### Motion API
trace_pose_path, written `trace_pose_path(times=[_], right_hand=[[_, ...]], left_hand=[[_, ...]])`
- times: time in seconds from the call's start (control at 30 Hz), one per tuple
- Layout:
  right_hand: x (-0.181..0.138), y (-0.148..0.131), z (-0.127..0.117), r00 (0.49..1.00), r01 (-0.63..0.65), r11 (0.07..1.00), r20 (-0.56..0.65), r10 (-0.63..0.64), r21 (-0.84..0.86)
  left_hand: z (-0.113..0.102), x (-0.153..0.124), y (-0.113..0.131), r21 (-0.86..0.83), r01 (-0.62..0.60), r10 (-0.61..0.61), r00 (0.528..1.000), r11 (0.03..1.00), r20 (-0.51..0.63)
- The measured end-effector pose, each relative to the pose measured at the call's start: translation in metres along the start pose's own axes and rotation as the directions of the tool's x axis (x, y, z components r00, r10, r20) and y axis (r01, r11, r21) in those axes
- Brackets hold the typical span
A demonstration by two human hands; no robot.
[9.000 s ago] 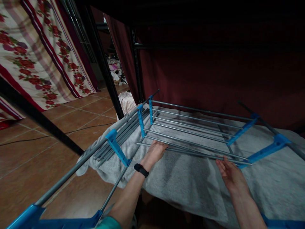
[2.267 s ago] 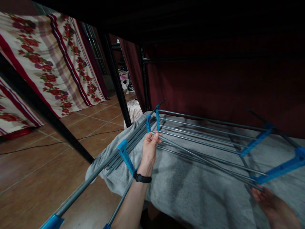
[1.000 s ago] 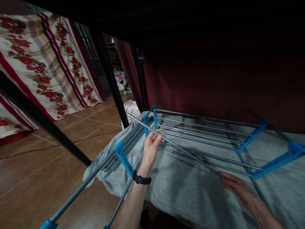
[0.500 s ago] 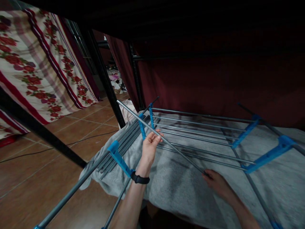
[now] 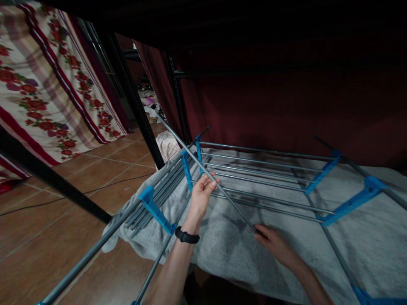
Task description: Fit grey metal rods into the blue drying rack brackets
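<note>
Here — left hand (image 5: pixel 200 195), right hand (image 5: pixel 271 241), both pinching tilted rod (image 5: pixel 233 204), blue brackets (image 5: pixel 352 202) holding crossbars (image 5: pixel 276 200)

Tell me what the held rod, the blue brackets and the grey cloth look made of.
Held rod: probably metal, smooth grey; straight and rigid-looking, with a soft sheen.
Blue brackets: likely moulded plastic, satin; evenly coloured, with rounded ends.
Grey cloth: a fuzzy, matte textile, perhaps fleece or towelling; it drapes in soft folds.

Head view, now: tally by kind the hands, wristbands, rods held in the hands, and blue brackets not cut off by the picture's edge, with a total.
Left hand and right hand: 2
Black wristband: 1
Held rod: 1
Blue brackets, uncut: 5
Total: 9
</note>
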State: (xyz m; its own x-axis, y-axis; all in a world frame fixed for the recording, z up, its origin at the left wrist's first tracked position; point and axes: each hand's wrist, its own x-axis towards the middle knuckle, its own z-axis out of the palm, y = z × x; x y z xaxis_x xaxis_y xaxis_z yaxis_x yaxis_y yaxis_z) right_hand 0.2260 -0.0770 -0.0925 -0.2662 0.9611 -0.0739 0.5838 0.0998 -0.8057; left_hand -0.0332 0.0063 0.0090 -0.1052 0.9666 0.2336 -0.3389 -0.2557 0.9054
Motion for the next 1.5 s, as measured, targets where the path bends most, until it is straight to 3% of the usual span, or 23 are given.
trace_pose_path(times=[0.23,0.6,1.03,1.33,1.5], right_hand=[[-0.002,-0.010,0.013,0.998,-0.054,0.998,-0.027,0.055,0.032],[0.007,-0.021,0.023,1.000,0.016,1.000,0.024,-0.016,0.002],[0.012,-0.025,0.035,0.999,0.021,1.000,-0.041,-0.021,0.010],[0.011,-0.023,0.026,0.997,0.072,0.994,-0.035,-0.069,0.076],[0.013,-0.004,0.001,0.979,0.074,0.990,-0.200,-0.050,0.118]], left_hand=[[0.005,-0.003,-0.001,0.001,0.038,-0.038,0.999,0.999,0.017],[0.017,-0.012,-0.009,0.041,0.073,-0.077,0.992,0.996,0.096],[0.038,-0.031,-0.036,0.041,0.151,-0.156,0.958,0.988,0.241],[0.040,-0.036,-0.039,0.169,0.036,-0.091,0.939,0.985,0.332],[0.028,-0.025,-0.030,0.270,-0.053,-0.048,0.934,0.961,0.353]])
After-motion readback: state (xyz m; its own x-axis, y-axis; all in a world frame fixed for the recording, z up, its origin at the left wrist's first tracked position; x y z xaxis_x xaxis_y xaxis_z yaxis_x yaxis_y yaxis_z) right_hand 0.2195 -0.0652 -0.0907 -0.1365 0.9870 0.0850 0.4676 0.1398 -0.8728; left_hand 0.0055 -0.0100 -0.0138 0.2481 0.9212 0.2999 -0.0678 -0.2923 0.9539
